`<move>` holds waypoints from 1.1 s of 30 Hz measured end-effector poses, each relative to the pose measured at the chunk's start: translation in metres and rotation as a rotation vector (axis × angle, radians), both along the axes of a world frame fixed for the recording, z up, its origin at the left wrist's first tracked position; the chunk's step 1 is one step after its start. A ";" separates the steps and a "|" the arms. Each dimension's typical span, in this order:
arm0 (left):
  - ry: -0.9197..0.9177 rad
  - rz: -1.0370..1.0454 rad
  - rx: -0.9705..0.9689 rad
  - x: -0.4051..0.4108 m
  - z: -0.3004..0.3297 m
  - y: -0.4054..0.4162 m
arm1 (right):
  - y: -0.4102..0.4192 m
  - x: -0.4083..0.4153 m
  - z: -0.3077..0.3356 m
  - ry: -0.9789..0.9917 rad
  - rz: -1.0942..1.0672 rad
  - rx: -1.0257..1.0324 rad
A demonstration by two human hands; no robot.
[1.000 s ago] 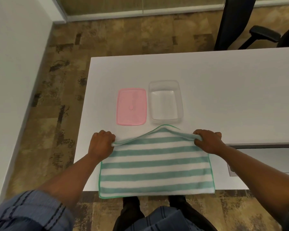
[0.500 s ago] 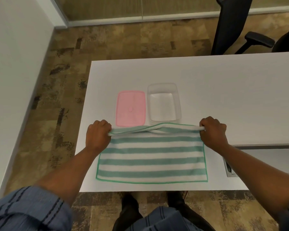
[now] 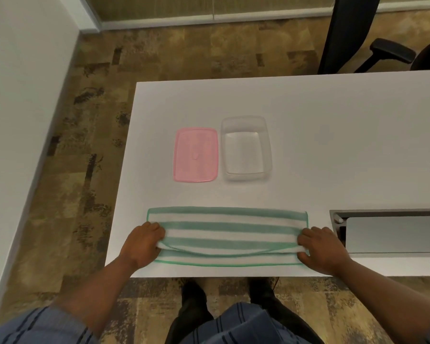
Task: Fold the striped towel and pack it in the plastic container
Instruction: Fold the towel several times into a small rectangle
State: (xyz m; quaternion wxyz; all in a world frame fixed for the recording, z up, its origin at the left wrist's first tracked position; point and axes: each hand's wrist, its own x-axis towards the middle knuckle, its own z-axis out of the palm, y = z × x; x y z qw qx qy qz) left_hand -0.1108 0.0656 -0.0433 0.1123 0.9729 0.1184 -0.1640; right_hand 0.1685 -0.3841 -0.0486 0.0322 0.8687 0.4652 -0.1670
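The green-and-white striped towel (image 3: 227, 229) lies near the front edge of the white table (image 3: 333, 135), folded over on itself into a long band. My left hand (image 3: 144, 245) pinches the folded layer's left corner. My right hand (image 3: 320, 248) pinches its right corner. The top layer's edge sags between my hands, a little short of the towel's near hem. Beyond the towel stands the clear plastic container (image 3: 245, 148), open and with nothing in it. Its pink lid (image 3: 196, 155) lies flat just to its left.
A grey cable tray opening (image 3: 387, 232) is set into the table to the right of my right hand. Black office chairs (image 3: 358, 33) stand past the table's far edge. A white wall (image 3: 18, 108) runs along the left, above patterned carpet.
Both hands have carried the towel's far edge toward me and down over the near half. The towel now shows as a narrower band, farther from the container and lid.
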 end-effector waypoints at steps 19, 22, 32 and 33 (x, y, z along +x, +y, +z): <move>-0.028 -0.059 0.057 -0.018 0.002 -0.009 | -0.014 -0.023 0.001 -0.017 0.029 0.119; 0.041 -0.113 0.079 -0.022 -0.005 -0.013 | -0.017 -0.026 -0.009 -0.014 0.068 0.072; 0.053 -0.129 0.111 -0.038 -0.009 -0.015 | -0.013 -0.027 -0.006 -0.028 0.010 0.026; 0.053 -0.131 0.102 -0.041 -0.010 -0.017 | -0.014 -0.029 -0.007 -0.028 0.027 0.008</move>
